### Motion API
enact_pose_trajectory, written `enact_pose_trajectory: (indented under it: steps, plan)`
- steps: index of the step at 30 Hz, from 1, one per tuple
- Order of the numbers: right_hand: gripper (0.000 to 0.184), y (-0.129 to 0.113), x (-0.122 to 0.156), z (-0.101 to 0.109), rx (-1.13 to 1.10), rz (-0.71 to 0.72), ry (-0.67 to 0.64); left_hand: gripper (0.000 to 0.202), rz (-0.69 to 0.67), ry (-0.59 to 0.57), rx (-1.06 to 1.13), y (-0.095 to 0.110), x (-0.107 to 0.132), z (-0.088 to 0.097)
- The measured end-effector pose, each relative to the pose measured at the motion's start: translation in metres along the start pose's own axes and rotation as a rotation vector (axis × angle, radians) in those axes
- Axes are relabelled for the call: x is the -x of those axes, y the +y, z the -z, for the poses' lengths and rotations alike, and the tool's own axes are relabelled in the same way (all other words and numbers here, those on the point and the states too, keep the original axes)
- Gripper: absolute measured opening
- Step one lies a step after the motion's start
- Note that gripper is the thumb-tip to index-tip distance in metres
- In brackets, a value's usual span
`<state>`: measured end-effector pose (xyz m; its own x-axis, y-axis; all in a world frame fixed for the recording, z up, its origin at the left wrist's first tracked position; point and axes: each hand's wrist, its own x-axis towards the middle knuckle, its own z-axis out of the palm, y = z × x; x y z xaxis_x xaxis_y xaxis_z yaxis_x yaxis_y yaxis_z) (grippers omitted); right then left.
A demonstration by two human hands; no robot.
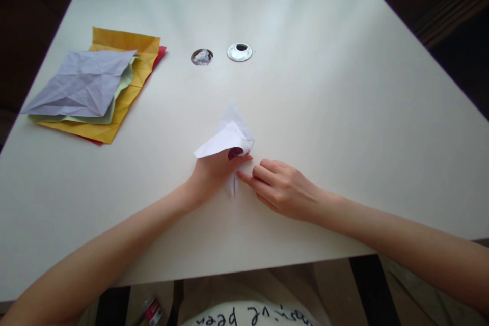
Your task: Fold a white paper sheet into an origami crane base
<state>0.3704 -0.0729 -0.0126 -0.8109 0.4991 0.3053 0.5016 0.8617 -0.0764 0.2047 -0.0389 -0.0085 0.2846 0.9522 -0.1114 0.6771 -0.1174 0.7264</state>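
A white folded paper (pixel 232 135) lies near the middle of the table, one point facing away from me and a narrow point with a centre crease facing me. One flap stands raised and curved, with a dark red patch showing under its edge. My left hand (pixel 214 173) grips the paper beneath this flap, which hides most of its fingers. From the right, my right hand (pixel 280 186) meets the lower part of the paper. Its index fingertip touches the edge by the narrow point, and the other fingers are curled in; the thumb cannot be made out.
Creased sheets lie stacked at the left: a lilac sheet (pixel 89 81) on top, then pale green, a yellow sheet (pixel 126 41) and red. Two round holes, one open hole (pixel 202 57) and one ringed hole (pixel 240 52), sit in the white table (pixel 344 112) beyond the paper.
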Motion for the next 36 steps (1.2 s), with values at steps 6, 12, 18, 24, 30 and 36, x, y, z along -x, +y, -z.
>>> enact_pose_trajectory:
  steps: [6, 12, 18, 24, 30, 36]
  plan:
    - [0.021, -0.001, 0.000, 0.001, -0.020, -0.018, 0.010, 0.012, -0.130, -0.052, -0.082, -0.006, 0.005, 0.011]
    - [0.022, 0.000, 0.000, 0.001, -0.057, -0.029, 0.006, 0.017, -0.227, -0.061, -0.125, -0.018, 0.013, 0.029]
    - [0.022, 0.000, -0.001, 0.001, -0.054, -0.026, 0.022, 0.025, -0.284, -0.078, -0.187, -0.019, 0.016, 0.026]
    - [0.022, 0.000, -0.001, -0.001, -0.049, -0.021, 0.022, 0.017, -0.276, -0.050, -0.191, -0.024, 0.013, 0.020]
    - [0.021, 0.000, -0.002, -0.001, -0.044, -0.013, 0.045, 0.012, -0.305, 0.006, -0.165, -0.028, 0.011, 0.014]
    - [0.020, 0.000, -0.002, 0.000, -0.028, -0.008, 0.054, 0.008, -0.283, 0.076, -0.094, -0.031, 0.010, 0.011]
